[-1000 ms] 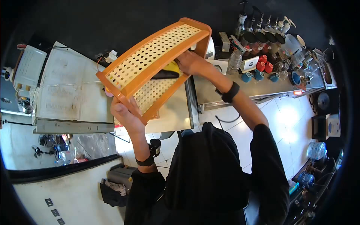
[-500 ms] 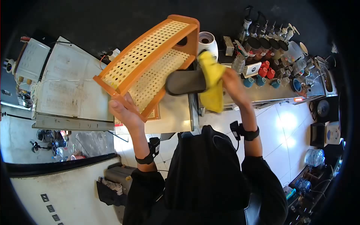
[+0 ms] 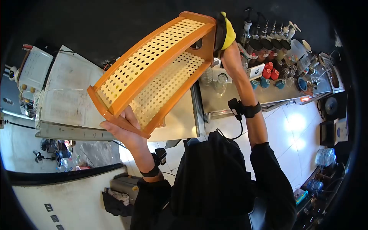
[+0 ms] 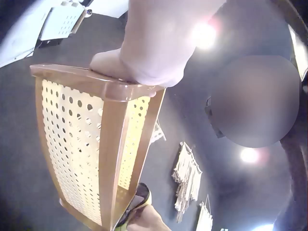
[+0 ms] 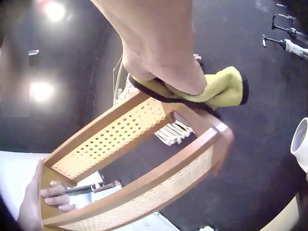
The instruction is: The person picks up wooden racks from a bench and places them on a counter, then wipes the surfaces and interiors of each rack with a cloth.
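Note:
A brown wooden rack (image 3: 164,69) with cream perforated panels is held up at a tilt. My left hand (image 3: 130,134) grips its lower left end, thumb outside and fingers inside; the left wrist view shows this hand (image 4: 151,45) over the end board. At the opposite end, my right hand (image 3: 232,61) holds a yellow and dark cloth (image 3: 229,35) against the outer face of the end board, beside its oval hole. In the right wrist view the cloth (image 5: 225,87) bunches under the right hand (image 5: 166,53), which hides part of it. Its fingertips are hidden.
Glasses (image 3: 221,84), red cups (image 3: 274,74), blue cups (image 3: 265,82) and lidded jars (image 3: 255,42) stand on the counter (image 3: 245,96) at right. A white-topped surface (image 3: 63,92) lies at left. Dark wall rises behind the rack.
My right hand has carried the cloth from inside the rack, out to the right, then up to the outer end board. The rack's left end has shifted slightly down and left.

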### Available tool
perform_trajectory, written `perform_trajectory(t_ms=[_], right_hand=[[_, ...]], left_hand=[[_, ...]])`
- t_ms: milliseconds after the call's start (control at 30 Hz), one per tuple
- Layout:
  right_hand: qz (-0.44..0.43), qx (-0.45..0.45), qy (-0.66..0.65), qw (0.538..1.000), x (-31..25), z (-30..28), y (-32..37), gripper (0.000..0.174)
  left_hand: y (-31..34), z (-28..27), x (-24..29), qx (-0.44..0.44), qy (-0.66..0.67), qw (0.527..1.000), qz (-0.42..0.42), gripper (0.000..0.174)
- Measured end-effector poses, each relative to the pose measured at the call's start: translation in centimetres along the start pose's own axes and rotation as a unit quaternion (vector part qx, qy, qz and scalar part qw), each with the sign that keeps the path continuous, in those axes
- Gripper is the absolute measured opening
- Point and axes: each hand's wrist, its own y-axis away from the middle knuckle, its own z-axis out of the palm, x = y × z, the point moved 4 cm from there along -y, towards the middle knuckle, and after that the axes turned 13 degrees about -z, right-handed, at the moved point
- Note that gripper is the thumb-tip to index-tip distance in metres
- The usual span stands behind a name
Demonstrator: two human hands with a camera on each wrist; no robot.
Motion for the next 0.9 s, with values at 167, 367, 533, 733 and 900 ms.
perform_trajectory(t_ms=[167,367,533,733,900], right_hand=[[-0.064,-0.038,0.126,0.989,3.8,-0.3,4.2,0.029],[-0.158,-0.055,0.282,0.945,1.8,0.8,3.4,0.029],[-0.241,-0.022,0.305,0.921,-3.1,4.0,1.5,0.036],[-0.231,-0.020,0.352,0.907,-0.3,3.1,2.3,0.035],[-0.235,-0.032,0.339,0.910,-2.8,4.0,-0.9,0.021]], left_hand=[[0.0,0.2,0.6,0.099,-0.015,0.995,-0.002,0.072],[0.1,0.0,0.1,0.098,-0.007,0.994,-0.056,0.067],[0.5,1.3,1.0,0.147,0.077,0.984,-0.066,0.062],[1.1,0.6,0.6,0.047,-0.054,0.997,-0.008,0.061],[1.1,1.4,0.9,0.099,0.008,0.995,-0.009,0.063]])
